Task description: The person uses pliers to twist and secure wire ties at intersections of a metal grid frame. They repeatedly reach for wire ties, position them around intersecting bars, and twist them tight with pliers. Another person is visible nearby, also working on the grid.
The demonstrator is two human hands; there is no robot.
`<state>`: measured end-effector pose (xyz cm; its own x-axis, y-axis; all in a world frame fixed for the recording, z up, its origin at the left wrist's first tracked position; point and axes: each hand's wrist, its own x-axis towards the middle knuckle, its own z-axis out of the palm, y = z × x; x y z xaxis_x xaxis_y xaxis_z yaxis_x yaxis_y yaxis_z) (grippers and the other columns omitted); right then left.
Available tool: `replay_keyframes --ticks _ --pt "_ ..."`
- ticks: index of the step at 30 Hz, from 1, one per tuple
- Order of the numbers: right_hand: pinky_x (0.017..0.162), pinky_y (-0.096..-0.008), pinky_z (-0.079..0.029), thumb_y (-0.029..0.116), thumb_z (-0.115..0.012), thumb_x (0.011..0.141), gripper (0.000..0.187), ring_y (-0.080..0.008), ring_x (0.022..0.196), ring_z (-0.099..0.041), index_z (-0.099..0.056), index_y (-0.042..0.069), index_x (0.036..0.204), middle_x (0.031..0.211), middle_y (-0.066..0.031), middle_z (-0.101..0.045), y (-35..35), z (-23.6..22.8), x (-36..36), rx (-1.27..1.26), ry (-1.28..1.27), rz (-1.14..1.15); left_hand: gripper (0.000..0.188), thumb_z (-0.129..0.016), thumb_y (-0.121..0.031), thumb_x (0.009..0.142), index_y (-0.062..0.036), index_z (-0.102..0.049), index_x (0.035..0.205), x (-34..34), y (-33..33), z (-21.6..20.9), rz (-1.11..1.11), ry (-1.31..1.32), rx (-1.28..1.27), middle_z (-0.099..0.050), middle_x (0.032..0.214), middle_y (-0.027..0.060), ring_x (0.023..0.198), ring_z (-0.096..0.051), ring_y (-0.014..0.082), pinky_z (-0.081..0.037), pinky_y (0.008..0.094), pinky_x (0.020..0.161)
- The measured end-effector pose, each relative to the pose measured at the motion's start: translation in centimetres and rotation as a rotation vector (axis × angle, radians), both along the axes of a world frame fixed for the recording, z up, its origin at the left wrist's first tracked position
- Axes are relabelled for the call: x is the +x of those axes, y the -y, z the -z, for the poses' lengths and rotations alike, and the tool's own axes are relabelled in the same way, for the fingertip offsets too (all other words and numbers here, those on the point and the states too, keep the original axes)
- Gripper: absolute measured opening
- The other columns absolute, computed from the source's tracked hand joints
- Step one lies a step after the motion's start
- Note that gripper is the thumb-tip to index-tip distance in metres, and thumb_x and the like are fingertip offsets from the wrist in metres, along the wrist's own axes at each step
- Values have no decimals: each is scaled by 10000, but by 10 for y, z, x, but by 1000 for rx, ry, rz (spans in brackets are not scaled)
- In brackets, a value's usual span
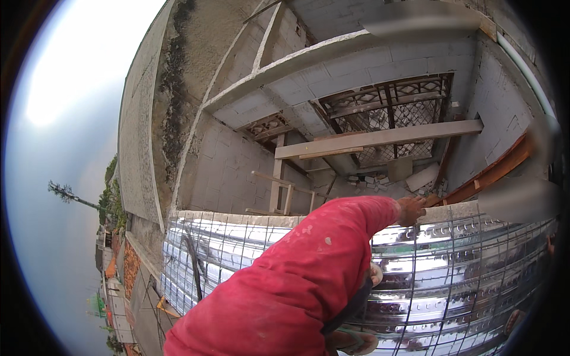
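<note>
My left arm, in a pinkish-red sleeve with pale smudges, reaches across from the lower edge. My left hand [409,211] is at the rough concrete wall top [448,212], beside a small brown piece of wood [432,200]. Its fingers point right and look slightly bent; whether they grip the wood or only rest there is unclear. Below the hand lies shiny corrugated metal decking [409,267] with a dark wire mesh [451,261] over it. At the far right rim a small skin-coloured patch shows, too little to tell as my right hand.
Beyond the wall top the space drops into a block-walled room with a pale beam [380,140], a wooden frame [285,193], a reddish-brown board [493,172] and rubble [377,181]. A sandalled foot [356,342] stands on the decking. Blurred grey smears cover parts of the right side.
</note>
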<state>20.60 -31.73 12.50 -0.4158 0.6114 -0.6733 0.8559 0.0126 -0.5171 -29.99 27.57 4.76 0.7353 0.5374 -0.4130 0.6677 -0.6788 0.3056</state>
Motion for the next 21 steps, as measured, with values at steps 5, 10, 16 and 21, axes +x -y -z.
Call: replay_keyframes --ticks 5,10,16,21 --pt "750 -488 -551 306 -704 825 516 -325 840 -680 -576 76 1268 1049 -202 -678 -39 -51 -34 136 717 48 491 -638 -220 898 -64 -566 1357 -2 -7 13 -74 6 40 -428 1456 163 1374 -415 340 -414 455 1105" --pt "639 -460 -549 209 -613 858 272 -313 752 -657 -666 105 1103 984 -132 -680 -59 -65 -34 442 698 -251 481 -617 -159 884 -70 -570 1354 9 -11 19 -28 2 -5 -430 1440 186 1360 -446 345 -434 471 1092" --pt "581 -415 -534 188 -604 867 130 -285 789 -646 -694 96 880 870 -72 -673 9 -13 -59 191 813 36 445 -625 -215 932 -93 -564 1356 20 -23 -7 -11 -4 -122 -385 1493 181 1392 -411 357 -414 470 1121" --pt "691 -420 -504 223 -624 866 213 -304 898 -615 -641 70 1012 982 -117 -642 8 -6 -69 -157 691 437 447 -632 -248 937 -83 -565 1347 17 -24 -3 -5 -29 -88 -361 1512 206 1383 -424 362 -411 454 1123"
